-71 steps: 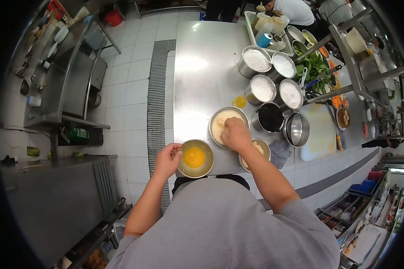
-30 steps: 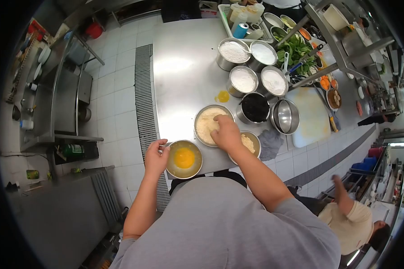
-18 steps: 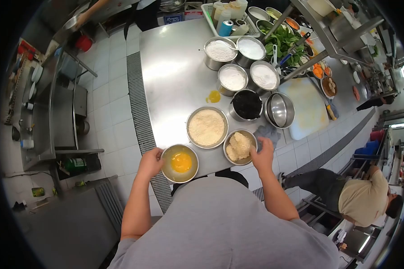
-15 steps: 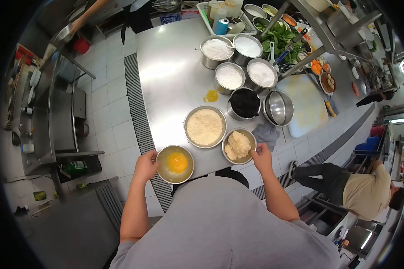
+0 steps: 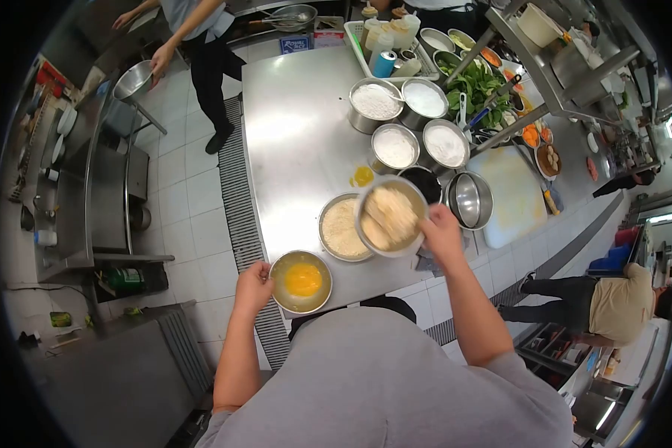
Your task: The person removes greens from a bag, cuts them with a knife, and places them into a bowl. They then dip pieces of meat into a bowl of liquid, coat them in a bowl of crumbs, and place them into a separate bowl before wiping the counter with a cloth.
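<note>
My right hand (image 5: 442, 231) grips the right rim of a metal bowl of pale, breaded-looking pieces (image 5: 388, 216). This bowl is raised and tilted, partly covering a wider bowl of crumbs (image 5: 343, 228) and a container of something black (image 5: 423, 181). At the table's near left corner, my left hand (image 5: 256, 284) pinches the left rim of a metal bowl (image 5: 282, 297) with beaten egg (image 5: 303, 279) in it. A yellow spill (image 5: 362, 176) lies on the steel beyond the crumbs.
Several tins of white powder (image 5: 394, 146) stand beyond. Empty metal bowls (image 5: 467, 200) sit beside a cutting board (image 5: 511, 198). A squeeze-bottle basket (image 5: 355, 45) and greens (image 5: 474, 86) are farther back. One person holds a bowl (image 5: 133, 81) at upper left; another person (image 5: 627, 306) stands at right.
My right hand has lifted the bowl of pieces up and away from my body, over the crumb bowl's edge. The person at upper left has come further into view.
</note>
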`<act>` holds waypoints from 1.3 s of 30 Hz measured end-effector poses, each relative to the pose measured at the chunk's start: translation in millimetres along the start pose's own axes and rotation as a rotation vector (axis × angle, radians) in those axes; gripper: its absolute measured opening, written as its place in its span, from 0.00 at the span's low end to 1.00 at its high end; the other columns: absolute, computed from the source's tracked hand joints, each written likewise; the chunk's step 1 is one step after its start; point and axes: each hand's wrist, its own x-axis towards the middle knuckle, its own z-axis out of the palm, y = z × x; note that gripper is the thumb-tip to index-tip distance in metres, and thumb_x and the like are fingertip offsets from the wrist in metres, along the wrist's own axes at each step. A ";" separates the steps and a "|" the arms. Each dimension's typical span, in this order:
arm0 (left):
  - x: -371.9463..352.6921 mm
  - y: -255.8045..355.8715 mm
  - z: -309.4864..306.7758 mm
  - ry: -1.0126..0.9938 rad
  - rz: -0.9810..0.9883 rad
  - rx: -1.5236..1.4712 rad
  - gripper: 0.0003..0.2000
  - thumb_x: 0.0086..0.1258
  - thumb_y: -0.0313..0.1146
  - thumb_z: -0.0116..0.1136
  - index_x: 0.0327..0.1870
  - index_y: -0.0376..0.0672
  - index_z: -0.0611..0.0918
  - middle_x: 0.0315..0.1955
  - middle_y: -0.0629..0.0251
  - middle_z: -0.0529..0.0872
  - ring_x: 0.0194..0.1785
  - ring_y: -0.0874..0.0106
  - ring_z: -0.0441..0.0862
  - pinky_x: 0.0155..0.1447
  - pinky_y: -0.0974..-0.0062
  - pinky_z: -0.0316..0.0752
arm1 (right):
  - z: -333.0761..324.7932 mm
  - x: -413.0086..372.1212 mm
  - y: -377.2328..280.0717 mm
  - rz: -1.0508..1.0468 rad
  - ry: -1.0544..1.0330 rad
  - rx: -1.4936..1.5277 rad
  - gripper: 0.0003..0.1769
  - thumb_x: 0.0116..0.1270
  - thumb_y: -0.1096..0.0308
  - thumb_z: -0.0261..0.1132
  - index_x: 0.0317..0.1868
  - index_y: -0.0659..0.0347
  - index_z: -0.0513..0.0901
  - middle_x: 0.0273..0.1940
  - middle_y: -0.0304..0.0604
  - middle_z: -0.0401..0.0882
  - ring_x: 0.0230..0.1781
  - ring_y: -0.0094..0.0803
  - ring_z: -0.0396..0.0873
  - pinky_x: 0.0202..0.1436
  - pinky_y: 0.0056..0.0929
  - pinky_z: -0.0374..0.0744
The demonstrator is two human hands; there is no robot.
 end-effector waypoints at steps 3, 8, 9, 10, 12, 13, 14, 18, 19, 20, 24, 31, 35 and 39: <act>-7.6 -5.0 2.8 0.033 -0.039 -0.053 0.09 0.70 0.20 0.67 0.49 0.33 0.86 0.37 0.65 0.92 0.37 0.80 0.87 0.44 0.77 0.83 | 82.9 78.1 -13.7 0.020 -0.056 -0.035 0.10 0.65 0.74 0.70 0.44 0.64 0.79 0.33 0.41 0.82 0.23 0.26 0.79 0.21 0.30 0.75; -30.6 -10.5 -3.5 0.107 -0.092 -0.099 0.10 0.70 0.18 0.64 0.50 0.32 0.86 0.38 0.64 0.92 0.38 0.79 0.88 0.45 0.77 0.83 | 196.3 190.9 -7.9 0.169 -0.036 -0.205 0.12 0.66 0.75 0.70 0.48 0.66 0.78 0.33 0.46 0.82 0.22 0.32 0.83 0.21 0.31 0.78; -33.1 -18.0 -2.2 0.128 -0.093 -0.175 0.10 0.70 0.18 0.64 0.51 0.33 0.86 0.39 0.64 0.92 0.38 0.79 0.88 0.45 0.78 0.82 | 208.2 211.3 -2.2 0.168 -0.050 -0.212 0.12 0.66 0.75 0.70 0.48 0.66 0.78 0.33 0.46 0.82 0.22 0.32 0.83 0.21 0.31 0.78; -36.6 -15.9 -4.6 0.138 -0.105 -0.182 0.10 0.70 0.18 0.64 0.51 0.33 0.86 0.39 0.64 0.92 0.38 0.79 0.88 0.45 0.78 0.82 | 220.8 223.6 -2.0 0.186 -0.056 -0.207 0.13 0.68 0.74 0.70 0.50 0.67 0.78 0.36 0.48 0.84 0.25 0.34 0.86 0.22 0.31 0.79; -48.1 -14.2 -11.6 0.150 -0.134 -0.237 0.11 0.70 0.16 0.62 0.51 0.33 0.85 0.40 0.64 0.92 0.39 0.79 0.88 0.45 0.78 0.82 | 240.9 229.6 14.4 0.147 0.051 -0.007 0.19 0.70 0.74 0.69 0.57 0.76 0.81 0.37 0.59 0.90 0.31 0.43 0.93 0.27 0.39 0.85; -52.1 -15.2 -12.6 0.156 -0.151 -0.244 0.11 0.70 0.16 0.62 0.51 0.33 0.85 0.40 0.64 0.92 0.39 0.79 0.88 0.45 0.78 0.82 | 243.5 226.5 16.4 0.156 0.038 -0.018 0.19 0.70 0.74 0.69 0.57 0.76 0.81 0.37 0.59 0.90 0.31 0.43 0.93 0.27 0.39 0.85; -55.5 -15.9 -14.2 0.171 -0.129 -0.303 0.11 0.70 0.16 0.62 0.52 0.33 0.85 0.40 0.65 0.91 0.39 0.80 0.87 0.44 0.80 0.81 | 240.8 224.5 16.6 0.117 -0.017 -0.023 0.22 0.71 0.72 0.69 0.61 0.76 0.80 0.40 0.59 0.90 0.35 0.43 0.93 0.31 0.39 0.87; -54.9 6.9 -24.4 0.209 -0.065 -0.439 0.12 0.72 0.16 0.61 0.53 0.34 0.85 0.41 0.68 0.90 0.38 0.84 0.83 0.43 0.84 0.78 | 184.7 179.0 23.5 -0.436 -0.077 -0.860 0.25 0.74 0.60 0.71 0.66 0.65 0.84 0.57 0.58 0.90 0.54 0.52 0.91 0.58 0.49 0.87; -51.7 19.7 -27.4 0.205 -0.062 -0.442 0.12 0.72 0.16 0.61 0.53 0.34 0.85 0.41 0.68 0.90 0.38 0.84 0.83 0.43 0.84 0.78 | 163.2 141.0 11.0 -0.417 -0.115 -0.949 0.24 0.75 0.59 0.70 0.65 0.64 0.85 0.57 0.58 0.90 0.57 0.55 0.89 0.61 0.51 0.85; -47.8 35.1 -29.7 0.187 -0.048 -0.428 0.11 0.72 0.17 0.62 0.54 0.34 0.85 0.42 0.69 0.90 0.37 0.85 0.82 0.42 0.84 0.77 | 142.0 95.3 -7.7 -0.395 -0.153 -1.037 0.23 0.75 0.58 0.70 0.64 0.63 0.86 0.58 0.58 0.89 0.59 0.58 0.87 0.64 0.53 0.83; -18.7 89.9 -20.4 0.115 0.026 -0.436 0.11 0.72 0.19 0.64 0.54 0.34 0.86 0.41 0.70 0.90 0.36 0.86 0.80 0.41 0.84 0.76 | 75.8 -11.4 6.9 -0.253 -0.088 -1.075 0.21 0.73 0.62 0.71 0.60 0.65 0.85 0.51 0.59 0.90 0.53 0.58 0.88 0.59 0.53 0.84; 41.3 150.4 35.8 0.027 0.094 -0.188 0.12 0.70 0.25 0.68 0.53 0.36 0.86 0.36 0.68 0.89 0.32 0.81 0.80 0.40 0.77 0.79 | 49.8 -16.0 92.8 0.229 -0.172 -0.157 0.13 0.75 0.66 0.72 0.51 0.64 0.80 0.42 0.47 0.89 0.39 0.37 0.92 0.40 0.36 0.90; 55.4 144.3 67.3 0.051 0.071 -0.112 0.14 0.71 0.29 0.72 0.55 0.36 0.86 0.39 0.66 0.90 0.33 0.79 0.83 0.41 0.75 0.81 | 53.3 -4.4 106.4 0.367 -0.195 0.155 0.05 0.77 0.72 0.67 0.43 0.61 0.78 0.39 0.43 0.86 0.37 0.32 0.91 0.33 0.31 0.89; 37.6 146.2 66.0 0.075 0.014 -0.119 0.17 0.73 0.33 0.74 0.58 0.36 0.86 0.42 0.65 0.90 0.34 0.78 0.85 0.43 0.75 0.83 | 52.9 3.4 115.0 0.362 -0.233 0.221 0.04 0.76 0.74 0.65 0.41 0.62 0.77 0.37 0.43 0.84 0.35 0.32 0.89 0.34 0.33 0.92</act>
